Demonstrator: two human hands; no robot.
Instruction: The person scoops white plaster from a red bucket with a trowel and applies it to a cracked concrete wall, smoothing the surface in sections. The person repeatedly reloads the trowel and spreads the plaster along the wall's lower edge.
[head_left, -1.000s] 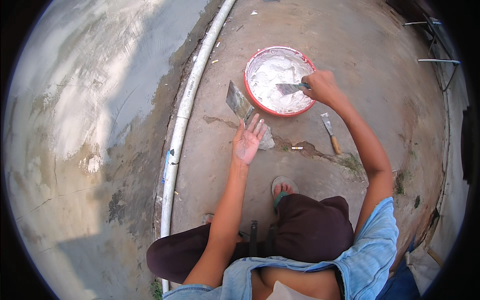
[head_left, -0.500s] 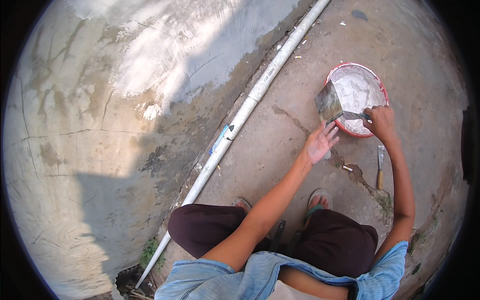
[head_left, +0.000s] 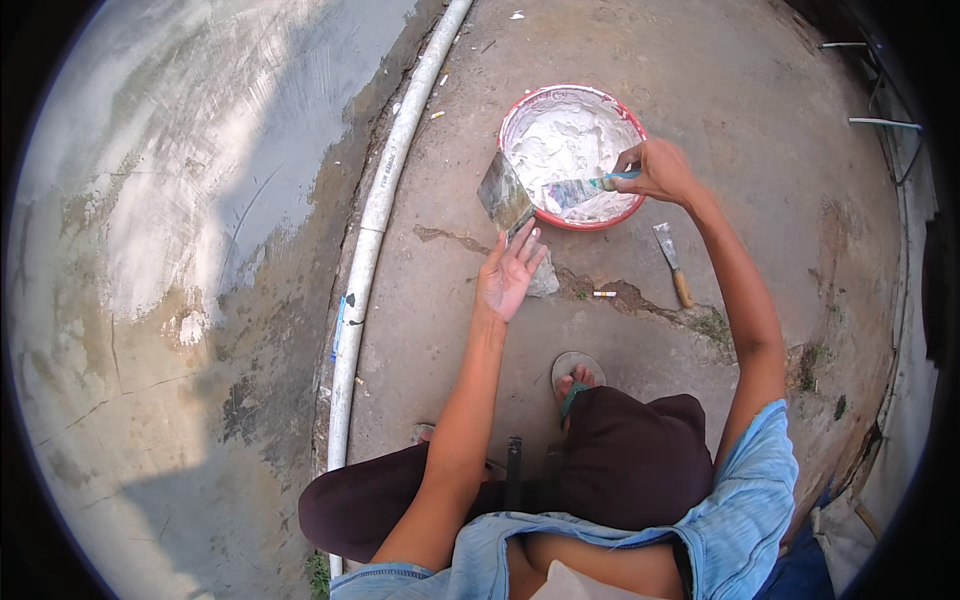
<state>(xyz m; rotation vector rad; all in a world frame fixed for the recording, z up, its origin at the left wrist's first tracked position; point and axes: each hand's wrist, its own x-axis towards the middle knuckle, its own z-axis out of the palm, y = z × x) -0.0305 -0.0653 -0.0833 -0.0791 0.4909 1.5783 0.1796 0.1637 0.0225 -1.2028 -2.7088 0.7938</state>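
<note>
At the near side, the left hand [head_left: 505,285] lies palm up with fingers spread beside the wide scraper [head_left: 507,190] – its grip on the handle is hidden – while the right hand [head_left: 655,172] is clamped on a narrow scraper [head_left: 580,190] over the red-rimmed bowl [head_left: 590,227]. Plenty of white paste [head_left: 555,140] seems left to use, with a stone [head_left: 545,277] and wooden-handled scraper [head_left: 673,265] lying nearby. Farther left, a pipe [head_left: 370,230] stands between bowl and wall [head_left: 150,330], which looks only partly coated.

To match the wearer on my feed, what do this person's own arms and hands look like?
The left hand and right hand are ungloved. Both forearms are bare, no watch or band showing. The short sleeves are light blue, denim-like; the left one is partly out of frame.
</note>
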